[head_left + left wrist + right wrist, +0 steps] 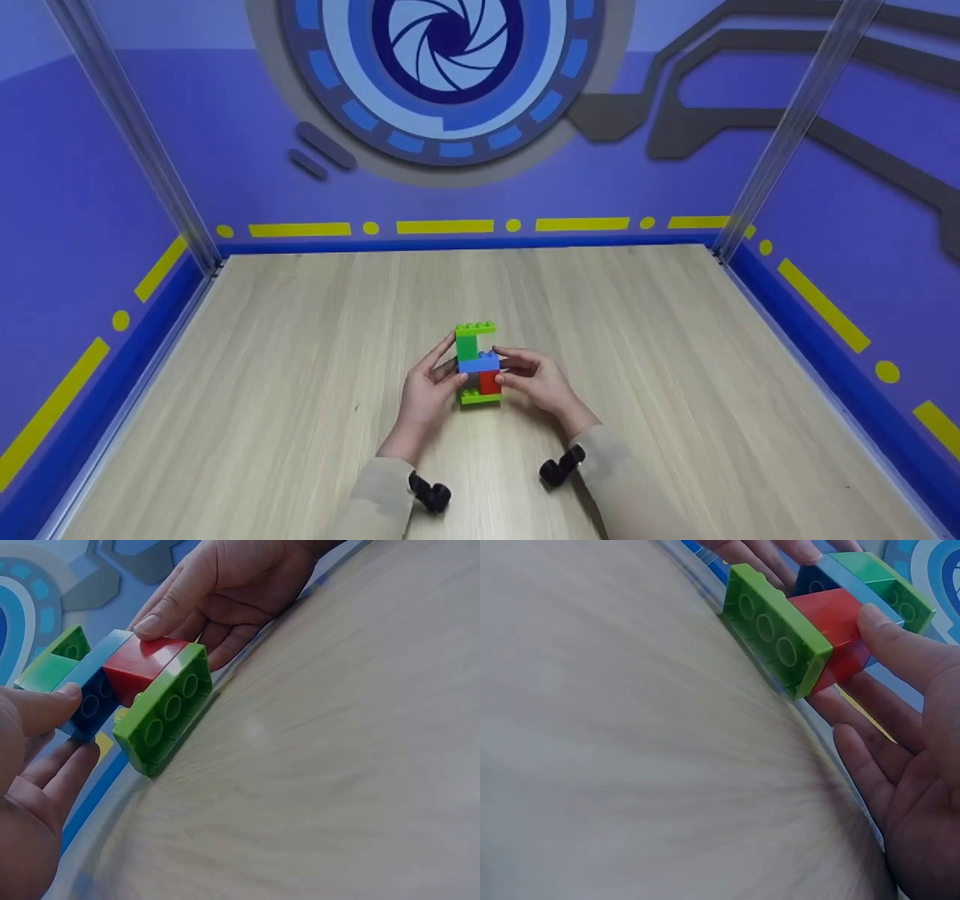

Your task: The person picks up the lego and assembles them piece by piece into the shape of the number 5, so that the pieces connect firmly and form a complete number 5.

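Both hands hold a small stack of toy building bricks above the table in the head view. From the bottom it has a lime-green brick (480,400), a red brick (489,382), a blue brick (478,364), a darker green brick (466,347) and a lime-green brick (475,328) on top. My left hand (427,397) pinches the blue brick's left end, thumb on its near face. From the other side, my right hand (544,382) grips the red brick, its thumb near the seam with the blue one. In the right wrist view the bottom brick's hollow underside (765,626) shows.
A light wooden table (300,337) spreads around the hands. Blue-purple panels (187,150) with yellow dashes stand along its back and both sides, joined by clear corner posts (795,120). A small black device (429,493) sits at each wrist.
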The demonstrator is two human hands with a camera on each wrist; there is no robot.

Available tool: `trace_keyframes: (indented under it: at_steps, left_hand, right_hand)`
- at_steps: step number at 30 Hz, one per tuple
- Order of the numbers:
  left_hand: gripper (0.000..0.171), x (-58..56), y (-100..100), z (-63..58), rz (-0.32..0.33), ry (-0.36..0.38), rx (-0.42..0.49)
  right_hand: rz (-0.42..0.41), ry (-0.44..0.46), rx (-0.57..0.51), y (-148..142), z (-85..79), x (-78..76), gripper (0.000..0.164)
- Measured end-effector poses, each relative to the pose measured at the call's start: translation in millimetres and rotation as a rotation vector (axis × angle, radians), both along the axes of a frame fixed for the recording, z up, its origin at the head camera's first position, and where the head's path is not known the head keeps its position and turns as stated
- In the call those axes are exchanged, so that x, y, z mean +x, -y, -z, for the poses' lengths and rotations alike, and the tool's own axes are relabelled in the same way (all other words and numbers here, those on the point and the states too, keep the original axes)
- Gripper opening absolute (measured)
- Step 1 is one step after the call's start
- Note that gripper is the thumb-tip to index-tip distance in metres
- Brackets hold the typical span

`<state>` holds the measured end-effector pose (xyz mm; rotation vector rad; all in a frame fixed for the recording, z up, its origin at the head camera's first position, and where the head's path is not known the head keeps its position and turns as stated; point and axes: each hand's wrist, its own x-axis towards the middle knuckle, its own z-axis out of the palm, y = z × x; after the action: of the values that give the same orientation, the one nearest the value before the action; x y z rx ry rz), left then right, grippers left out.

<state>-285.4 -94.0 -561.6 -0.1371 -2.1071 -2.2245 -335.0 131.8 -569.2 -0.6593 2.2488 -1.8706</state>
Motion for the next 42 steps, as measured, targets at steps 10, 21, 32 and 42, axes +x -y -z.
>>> trace_keyframes:
  at_steps: [10,21,32,42]
  left_hand:
    - [0.079,-1.7,1.3,1.0,0.048,0.005,-0.026]
    - [0.094,-2.9,2.4,2.6,0.148,0.038,-0.045]
    - [0.104,-4.4,4.1,3.3,0.205,0.08,-0.1]
    - [0.1,-4.1,2.1,4.9,0.169,0.093,-0.132]
  right_hand:
    - [-0.003,0.002,0.032,0.4,-1.2,0.4,0.049]
    - [0.037,-0.001,0.144,0.8,-0.2,0.5,0.049]
    - [0.036,-0.051,0.18,3.2,0.0,-0.5,0.047]
    - [0.055,-0.074,0.228,5.4,0.3,0.1,0.045]
